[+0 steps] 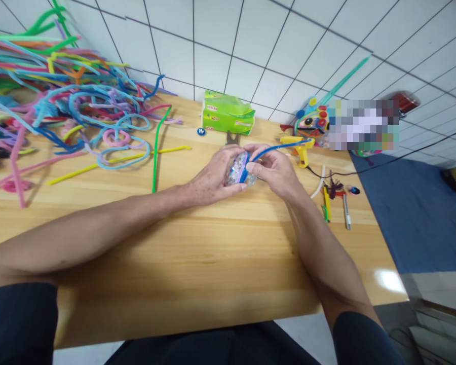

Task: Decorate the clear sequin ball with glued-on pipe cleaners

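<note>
My left hand (pixel 216 177) is wrapped round the left side of a small clear object with glittery contents (pixel 234 170), just above the middle of the wooden table (pixel 197 253). A purple strip and a blue pipe cleaner (pixel 277 146) lie around the object. My right hand (pixel 275 172) pinches the blue pipe cleaner against the object's right side, thumb on top. The loose end of the pipe cleaner sticks out to the right, over the fingers. The object's underside is hidden by my hands.
Colourful pipe cleaners (pixel 114 111) heap up at the left. Behind my hands are a green tissue pack (pixel 228 114), pliers (pixel 233 138) and a blue button (pixel 201 132). A yellow glue gun (pixel 302 151) with a black cord, a decorated item (pixel 312 121) and a pen (pixel 347 212) lie right.
</note>
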{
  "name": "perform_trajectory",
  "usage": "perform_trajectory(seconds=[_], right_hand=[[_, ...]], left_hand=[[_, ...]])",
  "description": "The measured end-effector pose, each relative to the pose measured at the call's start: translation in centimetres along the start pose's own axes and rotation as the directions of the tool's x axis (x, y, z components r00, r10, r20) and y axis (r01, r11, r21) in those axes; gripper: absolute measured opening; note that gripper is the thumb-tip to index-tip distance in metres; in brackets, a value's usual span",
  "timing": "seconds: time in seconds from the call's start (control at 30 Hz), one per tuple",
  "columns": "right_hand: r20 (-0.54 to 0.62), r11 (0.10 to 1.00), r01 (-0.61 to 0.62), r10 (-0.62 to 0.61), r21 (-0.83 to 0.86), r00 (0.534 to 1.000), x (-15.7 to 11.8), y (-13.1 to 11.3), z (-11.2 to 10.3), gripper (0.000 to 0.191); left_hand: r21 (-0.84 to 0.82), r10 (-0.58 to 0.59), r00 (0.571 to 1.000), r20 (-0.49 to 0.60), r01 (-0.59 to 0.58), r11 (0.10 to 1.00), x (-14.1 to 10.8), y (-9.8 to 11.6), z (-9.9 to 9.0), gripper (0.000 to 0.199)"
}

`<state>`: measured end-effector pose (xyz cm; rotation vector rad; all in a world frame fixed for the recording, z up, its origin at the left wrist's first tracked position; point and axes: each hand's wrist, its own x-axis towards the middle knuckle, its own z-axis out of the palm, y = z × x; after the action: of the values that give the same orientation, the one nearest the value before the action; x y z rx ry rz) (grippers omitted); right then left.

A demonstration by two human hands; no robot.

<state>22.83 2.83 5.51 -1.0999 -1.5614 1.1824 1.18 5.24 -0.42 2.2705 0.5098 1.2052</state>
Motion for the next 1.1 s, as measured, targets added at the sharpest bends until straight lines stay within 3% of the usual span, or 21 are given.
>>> perform_trajectory(seconds=[0.13, 0.27, 0.77, 1.1], right_hand=[[0.006, 0.999, 0.045, -0.044, -0.022, 0.999, 0.1, 0.1, 0.2, 0.033], [-0.009, 0.998, 0.038, -0.038, -0.042, 0.999, 0.0, 0.1, 0.2, 0.034], [-0.030, 0.998, 0.041, -0.042, -0.048, 0.999, 0.0, 0.3, -0.1, 0.040], [-0.060, 0.998, 0.063, -0.063, -0.013, 0.996, 0.0, -0.1, 0.5, 0.040]], left_hand=[[-0.004, -0.063, 0.998, -0.010, 0.063, 0.998, 0.3, 0.7, -0.2, 0.090], [0.015, -0.145, 0.989, 0.037, 0.145, 0.989, 0.5, 1.3, -0.5, 0.073], [0.072, -0.011, 0.999, 0.042, 0.008, 0.997, -0.2, 0.1, -0.2, 0.073], [0.084, 0.009, 0.999, 0.045, -0.013, 0.996, -0.3, 0.0, -0.2, 0.070]])
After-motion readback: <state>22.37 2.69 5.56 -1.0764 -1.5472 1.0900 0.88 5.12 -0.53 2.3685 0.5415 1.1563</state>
